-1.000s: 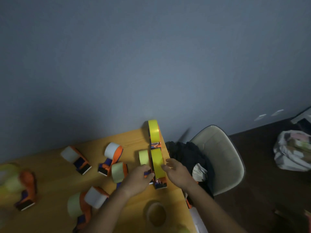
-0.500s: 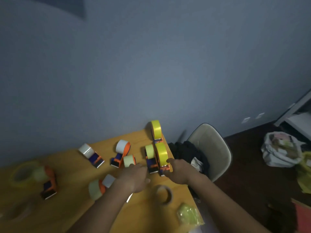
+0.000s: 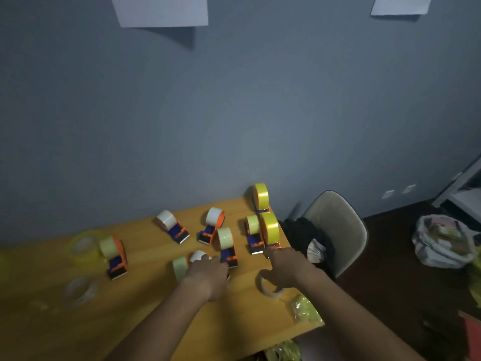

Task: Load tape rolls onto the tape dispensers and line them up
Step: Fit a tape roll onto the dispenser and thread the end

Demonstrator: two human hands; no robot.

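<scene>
— Head view, biggest first: grey wall point(image 3: 234, 113), two white sheets point(image 3: 162, 10) pinned at top, cut off by the frame edge, no writing readable.

— Below that?

— Wooden table point(image 3: 65, 321), near end cut off by the frame. Dark floor at right, pale chair point(image 3: 341, 225) beside the table with dark clothing point(image 3: 302, 233) heaped on the seat. Bag point(image 3: 442, 241) on the floor farther right, contents too blurred to name. Two wall sockets point(image 3: 398, 192) low on the wall.

— And the task's things?

— Loaded dispensers scattered on the table: two with bright yellow rolls point(image 3: 270, 227) at the right edge, one behind the other, a smaller pale one point(image 3: 253, 235) just beside the nearer. More toward the middle and left point(image 3: 173, 225), orange and blue bodies, white or pale green rolls. No brand or label legible on any.

— Hands?

— Left hand point(image 3: 208, 274) palm down, fingers reaching over a dispenser point(image 3: 229, 248); fingertips blurred, grip impossible to tell. Covers part of another roll point(image 3: 181, 268) behind the knuckles. Right hand point(image 3: 283, 267) spread, fingers loose, over a clear loose roll point(image 3: 269, 289), holding nothing.

— Anything else small?

— Clear yellowish roll point(image 3: 83, 247) lying at far left, a fainter clear one point(image 3: 79, 289) nearer, both smeared. Crumpled yellow-green wrapper point(image 3: 305, 310) at the table's right corner.
</scene>
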